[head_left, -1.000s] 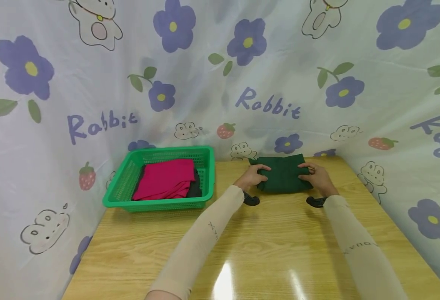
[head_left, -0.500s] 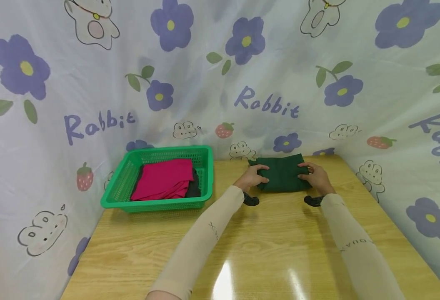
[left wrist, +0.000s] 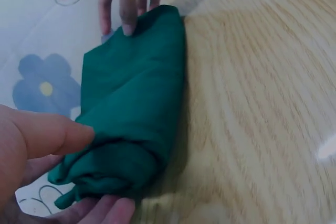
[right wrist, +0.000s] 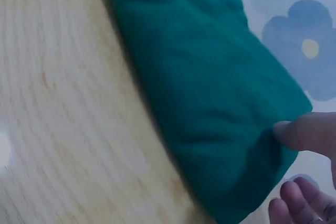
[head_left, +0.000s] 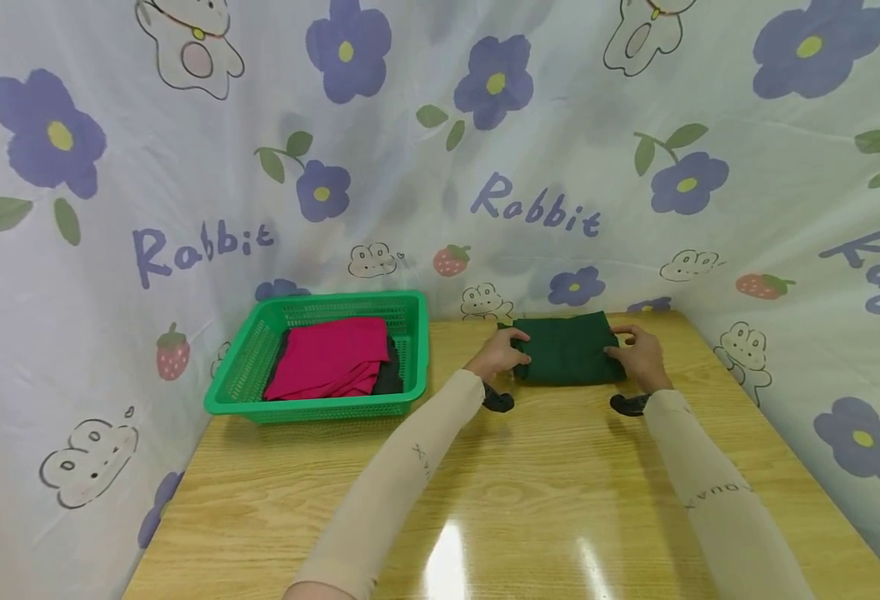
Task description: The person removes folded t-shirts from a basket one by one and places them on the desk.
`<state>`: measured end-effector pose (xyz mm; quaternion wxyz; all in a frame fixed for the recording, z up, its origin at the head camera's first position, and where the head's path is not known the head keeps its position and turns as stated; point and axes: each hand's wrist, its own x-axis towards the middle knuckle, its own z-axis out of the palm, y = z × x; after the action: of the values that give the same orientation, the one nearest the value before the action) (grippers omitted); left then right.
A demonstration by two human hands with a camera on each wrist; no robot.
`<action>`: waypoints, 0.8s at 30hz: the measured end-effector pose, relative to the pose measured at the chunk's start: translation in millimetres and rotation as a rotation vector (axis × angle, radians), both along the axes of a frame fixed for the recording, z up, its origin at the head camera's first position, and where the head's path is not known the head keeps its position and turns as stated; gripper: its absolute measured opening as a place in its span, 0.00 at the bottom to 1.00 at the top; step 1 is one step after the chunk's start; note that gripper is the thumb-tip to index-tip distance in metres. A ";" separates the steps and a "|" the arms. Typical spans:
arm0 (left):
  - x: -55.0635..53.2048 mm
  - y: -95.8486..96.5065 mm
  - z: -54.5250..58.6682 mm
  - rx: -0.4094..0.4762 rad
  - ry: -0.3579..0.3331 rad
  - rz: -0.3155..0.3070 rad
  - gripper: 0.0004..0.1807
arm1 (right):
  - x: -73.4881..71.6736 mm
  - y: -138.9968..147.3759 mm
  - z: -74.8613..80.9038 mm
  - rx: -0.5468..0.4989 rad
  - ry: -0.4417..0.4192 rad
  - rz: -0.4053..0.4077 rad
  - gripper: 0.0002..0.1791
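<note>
A folded dark green cloth (head_left: 569,350) lies at the back right of the table; what kind of garment it is does not show. My left hand (head_left: 498,353) holds its left end, thumb over the top and fingers around the rolled layers (left wrist: 118,169) in the left wrist view. At the opposite end is my right hand (head_left: 639,354). In the right wrist view its thumb (right wrist: 302,132) touches the cloth near the corner, while the visible fingers are apart from the fabric, beyond its edge.
A green plastic basket (head_left: 218,398) stands at the back left with a folded pink cloth (head_left: 331,358) on top of a dark one (head_left: 390,375). Behind the wooden table (head_left: 545,492) hangs a white curtain (head_left: 410,183) printed with flowers and rabbits.
Both hands have shifted slightly outward along the green cloth, the left one leftward and the right one rightward. The cloth stays nearly in place, and the basket has not moved.
</note>
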<state>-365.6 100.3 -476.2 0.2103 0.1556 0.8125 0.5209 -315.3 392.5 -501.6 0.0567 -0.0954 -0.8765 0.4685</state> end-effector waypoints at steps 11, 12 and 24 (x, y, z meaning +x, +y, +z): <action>-1.3 -18.5 22.0 -0.046 0.051 -0.059 0.14 | -3.3 -10.8 15.4 -0.041 0.083 0.062 0.33; -1.0 -20.4 26.0 -0.031 0.050 -0.086 0.14 | -4.2 -13.3 17.8 -0.064 0.085 0.072 0.33; 2.3 -56.5 64.6 -0.025 0.112 -0.359 0.13 | -2.7 -58.6 48.8 -0.202 0.099 0.204 0.36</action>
<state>-363.3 43.8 -411.6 0.2561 0.3241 0.7886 0.4556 -318.0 334.0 -452.8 0.0423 0.0120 -0.8261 0.5619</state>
